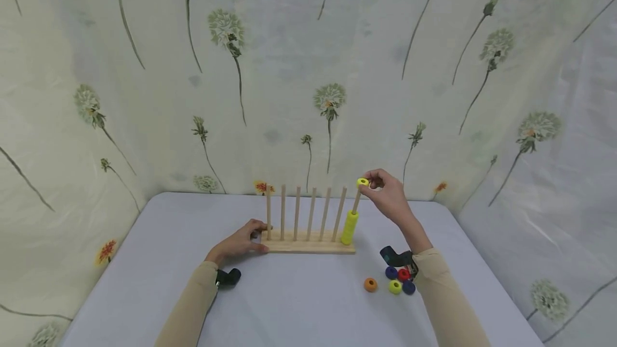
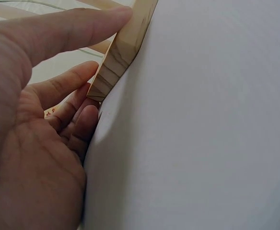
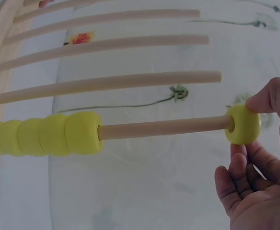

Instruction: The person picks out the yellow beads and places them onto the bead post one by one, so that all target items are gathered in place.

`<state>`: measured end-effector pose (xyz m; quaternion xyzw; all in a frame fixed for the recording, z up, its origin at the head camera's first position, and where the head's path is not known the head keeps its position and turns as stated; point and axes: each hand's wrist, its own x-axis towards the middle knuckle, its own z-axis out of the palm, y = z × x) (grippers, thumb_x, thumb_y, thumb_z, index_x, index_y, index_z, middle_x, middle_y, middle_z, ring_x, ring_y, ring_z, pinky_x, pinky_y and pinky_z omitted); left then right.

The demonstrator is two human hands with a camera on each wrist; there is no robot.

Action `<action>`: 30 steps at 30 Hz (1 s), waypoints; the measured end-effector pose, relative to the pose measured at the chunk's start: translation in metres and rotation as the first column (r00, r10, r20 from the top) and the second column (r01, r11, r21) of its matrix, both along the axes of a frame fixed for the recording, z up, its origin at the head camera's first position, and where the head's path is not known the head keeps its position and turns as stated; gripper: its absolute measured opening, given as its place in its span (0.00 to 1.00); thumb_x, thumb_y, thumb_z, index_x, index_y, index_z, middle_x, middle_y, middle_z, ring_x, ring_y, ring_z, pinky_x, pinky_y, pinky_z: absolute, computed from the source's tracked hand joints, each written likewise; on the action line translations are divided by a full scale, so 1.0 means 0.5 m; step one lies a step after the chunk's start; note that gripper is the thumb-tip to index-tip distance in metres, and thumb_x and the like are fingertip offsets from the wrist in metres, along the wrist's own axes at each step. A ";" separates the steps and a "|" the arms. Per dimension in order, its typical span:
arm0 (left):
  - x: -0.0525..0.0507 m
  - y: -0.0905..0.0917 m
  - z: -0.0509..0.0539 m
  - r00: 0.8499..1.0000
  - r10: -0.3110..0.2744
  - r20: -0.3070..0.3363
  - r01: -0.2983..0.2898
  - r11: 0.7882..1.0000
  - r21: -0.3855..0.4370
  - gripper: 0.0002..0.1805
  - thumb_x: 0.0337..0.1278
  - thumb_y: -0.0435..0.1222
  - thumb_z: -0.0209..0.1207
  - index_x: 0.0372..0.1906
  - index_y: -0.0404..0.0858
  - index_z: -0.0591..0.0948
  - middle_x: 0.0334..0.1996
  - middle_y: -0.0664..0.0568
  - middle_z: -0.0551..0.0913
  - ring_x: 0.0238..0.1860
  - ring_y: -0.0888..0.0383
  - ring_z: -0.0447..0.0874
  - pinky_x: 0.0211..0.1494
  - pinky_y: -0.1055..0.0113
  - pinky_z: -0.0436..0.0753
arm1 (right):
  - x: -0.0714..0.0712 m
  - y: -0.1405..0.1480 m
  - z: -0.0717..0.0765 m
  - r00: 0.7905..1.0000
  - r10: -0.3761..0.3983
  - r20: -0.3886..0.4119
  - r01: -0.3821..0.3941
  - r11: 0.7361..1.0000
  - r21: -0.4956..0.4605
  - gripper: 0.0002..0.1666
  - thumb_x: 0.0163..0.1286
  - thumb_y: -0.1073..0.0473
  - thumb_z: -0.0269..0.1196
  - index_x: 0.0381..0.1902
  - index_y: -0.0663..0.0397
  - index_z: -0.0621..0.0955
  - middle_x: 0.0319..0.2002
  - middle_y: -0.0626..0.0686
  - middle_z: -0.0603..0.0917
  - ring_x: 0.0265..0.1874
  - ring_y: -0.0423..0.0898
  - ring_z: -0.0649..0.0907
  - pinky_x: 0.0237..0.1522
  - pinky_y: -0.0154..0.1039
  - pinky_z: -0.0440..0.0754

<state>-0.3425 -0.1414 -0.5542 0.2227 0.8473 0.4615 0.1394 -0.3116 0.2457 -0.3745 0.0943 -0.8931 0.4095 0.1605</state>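
A wooden peg rack [image 1: 308,247] with a row of upright pegs stands on the table. My left hand [image 1: 242,240] grips its left end, thumb on the front edge and fingers behind, as the left wrist view of the wooden base [image 2: 118,57] shows. At the far right peg, my right hand [image 1: 389,197] pinches a yellow bead [image 3: 244,124] between thumb and fingers. The tip of that peg [image 3: 169,128] sits in the bead's hole. Lower on the same peg is a stack of yellow beads [image 1: 349,227]; the other pegs carry none.
Loose beads lie on the table by my right forearm: an orange bead [image 1: 370,284], a yellow-green bead [image 1: 395,287], a red bead [image 1: 403,274] and dark blue ones [image 1: 408,287]. A flower-printed curtain [image 1: 289,95] hangs behind the white table [image 1: 299,304].
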 end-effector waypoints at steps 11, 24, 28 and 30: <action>0.002 0.003 0.005 1.000 0.004 -0.004 -0.004 1.000 -0.007 0.35 0.48 0.42 0.71 0.63 0.39 0.73 0.60 0.46 0.68 0.56 0.50 0.66 0.59 0.54 0.66 | -0.006 0.004 -0.006 0.999 0.011 0.037 -0.012 0.999 0.036 0.17 0.64 0.54 0.65 0.47 0.56 0.78 0.40 0.55 0.79 0.39 0.48 0.74 0.36 0.39 0.73; 0.002 0.001 0.002 1.000 0.002 0.008 -0.002 1.000 -0.006 0.35 0.48 0.44 0.71 0.63 0.40 0.73 0.60 0.47 0.67 0.56 0.51 0.66 0.59 0.56 0.66 | -0.011 0.012 -0.020 0.997 0.033 0.063 -0.037 0.997 0.074 0.21 0.64 0.50 0.65 0.48 0.59 0.78 0.41 0.54 0.79 0.39 0.48 0.75 0.39 0.39 0.73; 0.004 0.001 0.008 1.000 0.001 0.000 -0.001 1.000 -0.009 0.36 0.48 0.43 0.71 0.63 0.39 0.73 0.60 0.46 0.67 0.55 0.51 0.66 0.57 0.57 0.66 | -0.013 0.013 -0.021 0.997 0.029 0.066 -0.035 0.996 0.086 0.22 0.65 0.50 0.65 0.50 0.60 0.77 0.41 0.54 0.79 0.40 0.48 0.75 0.41 0.40 0.73; 0.005 0.002 0.009 1.000 -0.001 0.001 0.001 1.000 -0.009 0.36 0.48 0.44 0.71 0.64 0.39 0.72 0.60 0.46 0.67 0.55 0.50 0.66 0.58 0.56 0.66 | -0.013 0.013 -0.021 0.997 0.030 0.066 -0.035 0.995 0.089 0.22 0.66 0.51 0.64 0.50 0.61 0.77 0.41 0.55 0.79 0.40 0.48 0.75 0.42 0.40 0.73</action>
